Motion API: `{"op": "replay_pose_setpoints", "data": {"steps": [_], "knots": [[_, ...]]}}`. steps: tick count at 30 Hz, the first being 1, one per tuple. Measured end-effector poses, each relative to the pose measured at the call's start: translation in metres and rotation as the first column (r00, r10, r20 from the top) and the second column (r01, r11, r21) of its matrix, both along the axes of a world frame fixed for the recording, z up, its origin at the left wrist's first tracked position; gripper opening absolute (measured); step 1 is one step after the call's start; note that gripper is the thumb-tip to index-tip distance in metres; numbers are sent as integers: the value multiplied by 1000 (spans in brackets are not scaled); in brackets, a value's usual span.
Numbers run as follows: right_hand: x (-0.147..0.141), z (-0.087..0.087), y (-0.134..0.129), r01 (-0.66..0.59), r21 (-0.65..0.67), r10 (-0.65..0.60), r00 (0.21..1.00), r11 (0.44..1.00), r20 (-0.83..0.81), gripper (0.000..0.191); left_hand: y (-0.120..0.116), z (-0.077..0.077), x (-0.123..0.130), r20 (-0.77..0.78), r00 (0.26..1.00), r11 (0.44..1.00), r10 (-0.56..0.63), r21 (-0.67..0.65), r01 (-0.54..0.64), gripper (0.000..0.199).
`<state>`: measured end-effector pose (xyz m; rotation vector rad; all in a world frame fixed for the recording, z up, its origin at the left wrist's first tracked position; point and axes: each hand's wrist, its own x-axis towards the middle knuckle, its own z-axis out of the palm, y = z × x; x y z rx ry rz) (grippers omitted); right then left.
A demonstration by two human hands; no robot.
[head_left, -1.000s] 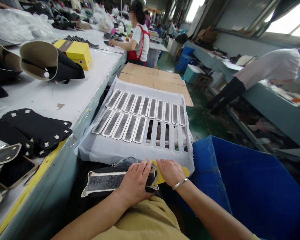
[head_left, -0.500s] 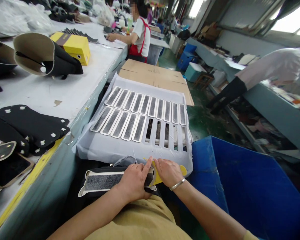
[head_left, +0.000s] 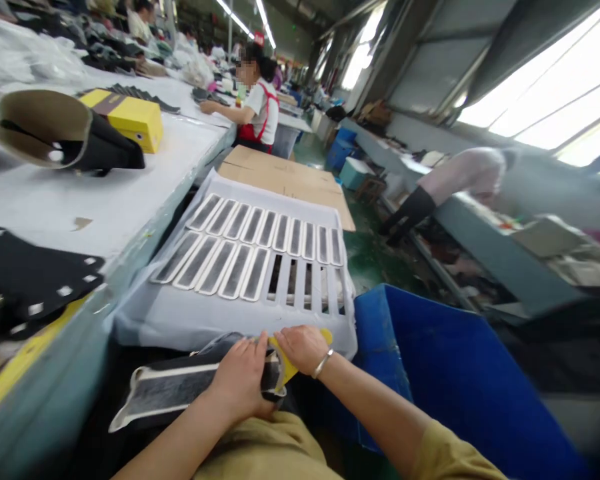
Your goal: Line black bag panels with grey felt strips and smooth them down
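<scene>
My left hand [head_left: 244,373] is closed over the right end of a long dark piece [head_left: 167,388], which has a grey panel edged by cream strips. This piece lies across my lap, its left end tilted down and its underside hidden. A flat yellow tool [head_left: 289,371] is gripped in my right hand [head_left: 303,348], its rounded end poking out above the fingers. The tool touches or nearly touches the curled right end of the piece, close to my left fingertips. A silver bracelet [head_left: 322,364] circles my right wrist.
Ahead, a cloth-covered slotted rack [head_left: 180,320] carries rows of cream-edged grey panels [head_left: 220,267]. Flat cardboard [head_left: 280,175] lies behind it. A blue bin [head_left: 450,373] stands right. The left table [head_left: 135,193] bears a yellow box [head_left: 140,123] and black pieces. Co-workers are farther off.
The camera view has tilted up and shifted right, so everything sits lower and farther left. Both hands keep their grip, on the dark piece and the yellow tool, at the same right end.
</scene>
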<state>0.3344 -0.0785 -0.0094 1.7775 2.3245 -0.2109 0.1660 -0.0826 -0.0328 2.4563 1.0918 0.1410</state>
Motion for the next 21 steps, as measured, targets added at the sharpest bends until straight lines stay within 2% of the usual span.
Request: {"op": "replay_pose_setpoints", "data": {"steps": [4,12,21], "knots": [[3,1,1,-24,-25,24,999,999,27,52,-5,-5,0,-21,999,999,40,21,-40,93],[-4,-7,-4,-9,-29,7,999,1000,-39,56,-9,-7,-8,-56,997,998,48,53,-45,112],[-10,-8,-15,68,-24,-69,997,997,-41,58,-16,-4,-10,-19,994,990,110,93,-108,109]]}}
